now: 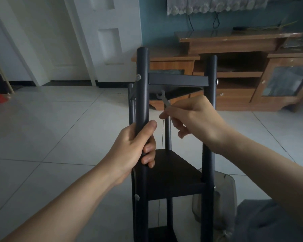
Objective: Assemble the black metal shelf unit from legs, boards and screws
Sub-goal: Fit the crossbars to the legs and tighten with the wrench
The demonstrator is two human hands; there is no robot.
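Left grip [138, 147] clamped round front leg [142, 95]; right grip [191, 116] pinches flat wrench [164, 99]. I judge screw-tightening under top board [177, 80]. Next: seat wrench jaw on fastener, which I can't see.

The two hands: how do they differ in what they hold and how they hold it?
The left hand wraps its whole grip around the front left leg of the shelf; the right hand only pinches a small flat wrench between fingertips. The left hand sits lower; the right hand reaches higher, under the top board. Both are bare and both hold something.
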